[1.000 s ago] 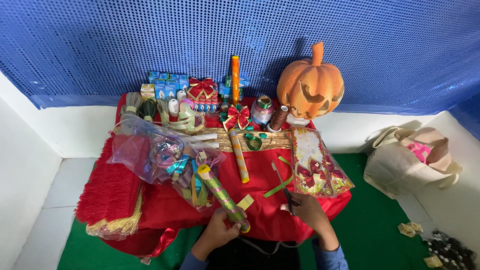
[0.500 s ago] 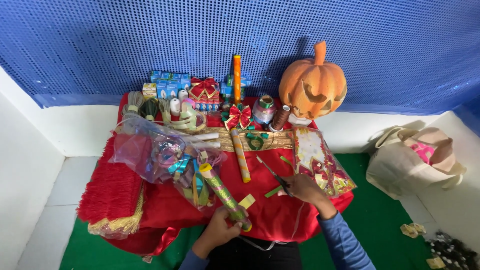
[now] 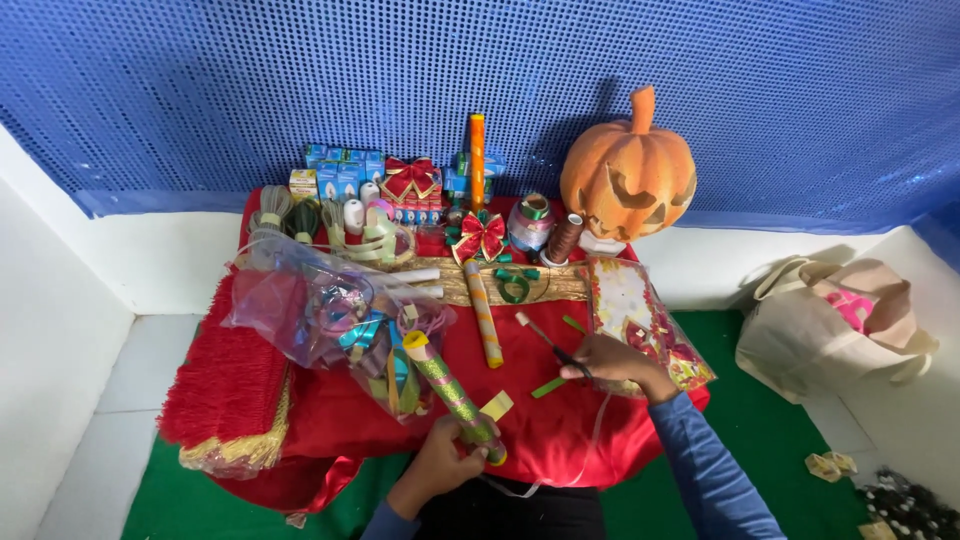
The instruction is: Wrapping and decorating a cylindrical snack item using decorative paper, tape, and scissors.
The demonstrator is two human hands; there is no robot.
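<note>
The left hand [image 3: 440,462] is closing its grip around the near end of a glittery green roll [image 3: 452,396], which is lying slanted across the front of the tabletop [image 3: 560,430], its far end resting against a clear plastic bag of ribbons [image 3: 330,320]. A small yellow tag [image 3: 496,405] is lying just beside the roll on the red cloth. The right hand [image 3: 612,362], in a blue sleeve, is reaching out over the cloth with its grip pinching a thin dark-handled tool [image 3: 545,340] that is pointing up and to the left; whether this is scissors or a brush is too small to tell. A green strip [image 3: 548,387] is lying just under that hand, and a flat packet of red and gold decorations [image 3: 640,320] is sitting to its right, partly under the wrist. A gold patterned tube [image 3: 482,312] is lying near the middle of the cloth, between the bag and the tool. Farther back, a red bow [image 3: 480,236], spools of ribbon [image 3: 532,220], small boxes [image 3: 345,178] and an upright orange stick [image 3: 477,160] are lining up before the blue wall, with a carved orange pumpkin [image 3: 628,180] standing at the right. A beige cloth bag [image 3: 830,320] is slumping on the floor well apart to the right.
</note>
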